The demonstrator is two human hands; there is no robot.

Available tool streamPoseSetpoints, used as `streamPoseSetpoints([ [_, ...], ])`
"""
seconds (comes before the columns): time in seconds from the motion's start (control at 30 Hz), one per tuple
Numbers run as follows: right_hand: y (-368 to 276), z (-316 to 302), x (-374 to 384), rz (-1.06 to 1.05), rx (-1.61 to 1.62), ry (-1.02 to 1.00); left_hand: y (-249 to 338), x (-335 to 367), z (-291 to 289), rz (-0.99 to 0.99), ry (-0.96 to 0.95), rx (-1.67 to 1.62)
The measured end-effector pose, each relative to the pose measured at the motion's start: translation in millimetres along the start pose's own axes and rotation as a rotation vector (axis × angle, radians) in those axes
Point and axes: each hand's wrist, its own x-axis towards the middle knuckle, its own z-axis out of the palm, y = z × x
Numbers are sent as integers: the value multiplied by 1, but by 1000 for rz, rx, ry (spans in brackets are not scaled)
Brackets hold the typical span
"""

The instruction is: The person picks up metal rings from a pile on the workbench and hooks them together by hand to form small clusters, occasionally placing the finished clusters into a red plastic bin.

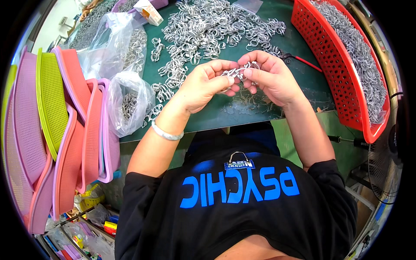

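Note:
My left hand [206,84] and my right hand [275,80] meet above the near part of the green table [151,110]. Between their pinched fingers is a small cluster of silver metal rings [236,74], some linked together; the fingers partly cover it. Just beyond my hands lies a large loose heap of similar metal rings [203,32], trailing down toward my left wrist. A tool with a thin red handle [308,63] lies to the right of my right hand, its dark head close to the heap.
At right stands a red perforated basket [333,65] full of metal pieces. Clear plastic bags [130,104] holding rings sit at left. Beside the table are stacked purple, green and coral plastic baskets [52,95]. A small box [148,12] lies at the back. A fan [383,160] stands lower right.

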Motion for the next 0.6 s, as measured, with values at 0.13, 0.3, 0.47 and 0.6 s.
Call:
streamPoseSetpoints([
  [0.13, -2, -1, -1, -13, -12, 0, 1, -3, 1, 38, -40, -17],
  [0.3, -1, -2, -2, 7, 2, -1, 1, -4, 2, 18, 3, 13],
  [0.47, -2, -2, -4, 19, -2, -17, 1, -5, 7, -8, 69, -45],
  [0.6, -4, -1, -7, -5, -76, -29, -2, -5, 6, -12, 73, -19],
])
